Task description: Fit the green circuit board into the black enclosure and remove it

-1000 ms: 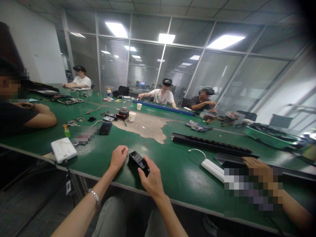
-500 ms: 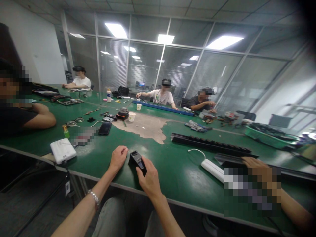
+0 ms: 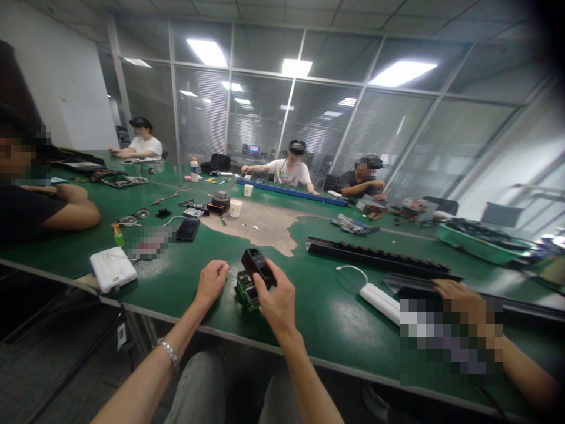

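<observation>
Partly concealed by the fingers and thumb of the right hand (image 3: 280, 295), the near end of a black cover (image 3: 256, 262) cannot be made out, and one corner of the circuit board (image 3: 245, 288) beneath is hidden likewise. At the right, a white power strip (image 3: 380, 305) is lost under coarse pixel blocks, by which the wrist of another person's hand (image 3: 454, 290) is also veiled. A reddish object beside the white box (image 3: 113, 270) is similarly obscured, and at the left edge a dark-sleeved person (image 3: 35, 206) is cut off by the frame.

Among the containers, a green basket (image 3: 479, 250) is heaped with dark, tangled items, too blurred to be identified singly. A long black tray (image 3: 315, 248) is lined with a row of dark pieces. Two paper cups are seen upright, the nearer (image 3: 235, 209) beside a dark device (image 3: 219, 203), the farther (image 3: 248, 191) near a blue rail (image 3: 291, 193); their contents cannot be determined.

The cover is box-shaped, dark and pierced by small openings at its far end. It is gripped between the thumb and fingers of the right hand and held tilted above the board, by which green edges, pale components and a dark, smooth panel are displayed. The board is supported on the green table (image 3: 318, 333). Just left of it, the left hand (image 3: 212, 284) is rested, curled into a loose fist.
</observation>
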Available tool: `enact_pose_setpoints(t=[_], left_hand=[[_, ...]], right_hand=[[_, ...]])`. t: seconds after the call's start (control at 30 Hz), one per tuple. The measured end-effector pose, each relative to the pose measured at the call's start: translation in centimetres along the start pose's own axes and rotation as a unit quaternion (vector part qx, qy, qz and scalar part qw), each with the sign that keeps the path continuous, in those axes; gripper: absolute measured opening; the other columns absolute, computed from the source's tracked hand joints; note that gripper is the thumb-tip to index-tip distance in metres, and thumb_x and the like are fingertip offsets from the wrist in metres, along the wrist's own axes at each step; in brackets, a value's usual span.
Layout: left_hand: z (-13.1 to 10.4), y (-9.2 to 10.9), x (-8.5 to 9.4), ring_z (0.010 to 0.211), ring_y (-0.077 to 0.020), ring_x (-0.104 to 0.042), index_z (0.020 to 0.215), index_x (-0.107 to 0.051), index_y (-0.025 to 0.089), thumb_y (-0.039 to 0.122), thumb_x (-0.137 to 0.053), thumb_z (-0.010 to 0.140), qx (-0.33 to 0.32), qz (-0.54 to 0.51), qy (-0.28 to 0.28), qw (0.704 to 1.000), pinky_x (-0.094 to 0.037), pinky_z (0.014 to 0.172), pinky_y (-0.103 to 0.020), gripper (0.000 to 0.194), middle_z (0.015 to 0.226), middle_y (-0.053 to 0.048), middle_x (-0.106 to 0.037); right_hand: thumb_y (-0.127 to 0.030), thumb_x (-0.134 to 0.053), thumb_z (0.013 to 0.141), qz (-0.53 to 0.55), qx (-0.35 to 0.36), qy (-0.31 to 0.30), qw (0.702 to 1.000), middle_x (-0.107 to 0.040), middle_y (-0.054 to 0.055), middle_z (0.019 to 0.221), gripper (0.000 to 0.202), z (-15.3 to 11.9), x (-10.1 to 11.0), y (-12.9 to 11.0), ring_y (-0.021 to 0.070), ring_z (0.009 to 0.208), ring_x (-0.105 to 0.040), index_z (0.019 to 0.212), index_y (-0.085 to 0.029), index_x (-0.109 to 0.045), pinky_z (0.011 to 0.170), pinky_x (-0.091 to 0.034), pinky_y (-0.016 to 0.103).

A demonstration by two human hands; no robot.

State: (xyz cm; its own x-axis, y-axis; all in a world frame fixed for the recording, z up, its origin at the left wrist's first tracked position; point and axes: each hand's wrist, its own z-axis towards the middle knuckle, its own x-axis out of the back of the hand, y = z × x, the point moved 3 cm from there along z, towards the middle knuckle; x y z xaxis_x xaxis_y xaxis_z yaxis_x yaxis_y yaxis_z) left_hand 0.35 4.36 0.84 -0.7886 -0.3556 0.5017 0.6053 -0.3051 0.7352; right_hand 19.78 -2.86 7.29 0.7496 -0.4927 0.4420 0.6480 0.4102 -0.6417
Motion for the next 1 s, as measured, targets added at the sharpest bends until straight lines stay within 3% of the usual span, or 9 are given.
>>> enact_pose_setpoints(t=[0.1, 0.27, 0.37, 0.6, 0.8, 1.0], left_hand=[[0.0, 0.1, 0.0, 0.085, -0.0172, -0.062, 0.088, -0.069, 0.018, 0.032, -0.046, 0.087, 0.0, 0.002, -0.003, 1.0, -0.046, 0.08, -0.029, 0.027, 0.092, -0.006, -0.069], [0.0, 0.0, 0.0, 0.087, -0.0176, -0.061, 0.088, -0.069, 0.018, 0.032, -0.046, 0.087, -0.004, 0.007, 0.001, 1.0, -0.046, 0.081, -0.029, 0.027, 0.093, -0.006, -0.069], [0.0, -0.1, -0.1, 0.087, -0.0176, -0.061, 0.088, -0.069, 0.018, 0.033, -0.045, 0.087, -0.005, 0.006, 0.0, 1.0, -0.046, 0.081, -0.029, 0.028, 0.093, -0.006, -0.069], [0.0, -0.1, -0.1, 0.088, -0.0179, -0.062, 0.087, -0.068, 0.019, 0.033, -0.046, 0.087, -0.008, 0.008, 0.002, 1.0, -0.046, 0.082, -0.029, 0.027, 0.093, -0.006, -0.069], [-0.1, 0.2, 0.1, 0.088, -0.0181, -0.062, 0.087, -0.069, 0.019, 0.033, -0.045, 0.087, -0.004, 0.008, -0.001, 1.0, -0.046, 0.082, -0.03, 0.027, 0.093, -0.006, -0.069], [0.0, 0.1, 0.1, 0.087, -0.0178, -0.062, 0.087, -0.069, 0.019, 0.032, -0.046, 0.086, -0.005, 0.008, 0.001, 1.0, -0.046, 0.081, -0.029, 0.026, 0.093, -0.006, -0.069]], right_hand=[[-0.031, -0.058, 0.084, -0.008, 0.0, 0.027, 1.0, -0.063, 0.012, 0.119, 0.043, 1.0, 0.3, 2.0, 0.0245, 0.11, -0.059, 0.124, -0.016, -0.058, 0.099, -0.044, 0.04], [-0.028, -0.058, 0.081, -0.032, -0.008, 0.0, 0.999, -0.064, 0.013, 0.116, 0.044, 0.5, -0.9, 6.7, 0.0251, 0.107, -0.06, 0.122, -0.014, -0.059, 0.097, -0.045, 0.042], [-0.027, -0.058, 0.081, -0.034, -0.004, -0.008, 0.999, -0.064, 0.014, 0.117, 0.043, -0.2, -1.5, 8.0, 0.0248, 0.108, -0.06, 0.122, -0.013, -0.059, 0.097, -0.045, 0.043], [-0.026, -0.057, 0.081, -0.05, 0.008, -0.022, 0.998, -0.062, 0.016, 0.12, 0.045, -0.6, -1.8, 8.2, 0.026, 0.111, -0.058, 0.124, -0.011, -0.057, 0.099, -0.044, 0.044], [-0.03, -0.06, 0.08, -0.071, 0.024, 0.003, 0.997, -0.052, 0.019, 0.133, 0.058, -1.0, -1.4, 8.2, 0.0292, 0.125, -0.047, 0.133, -0.01, -0.049, 0.105, -0.037, 0.05], [-0.026, -0.056, 0.083, -0.057, 0.028, -0.028, 0.998, -0.061, 0.015, 0.121, 0.046, -1.3, -1.6, 8.0, 0.0266, 0.113, -0.057, 0.126, -0.013, -0.055, 0.1, -0.043, 0.046]])
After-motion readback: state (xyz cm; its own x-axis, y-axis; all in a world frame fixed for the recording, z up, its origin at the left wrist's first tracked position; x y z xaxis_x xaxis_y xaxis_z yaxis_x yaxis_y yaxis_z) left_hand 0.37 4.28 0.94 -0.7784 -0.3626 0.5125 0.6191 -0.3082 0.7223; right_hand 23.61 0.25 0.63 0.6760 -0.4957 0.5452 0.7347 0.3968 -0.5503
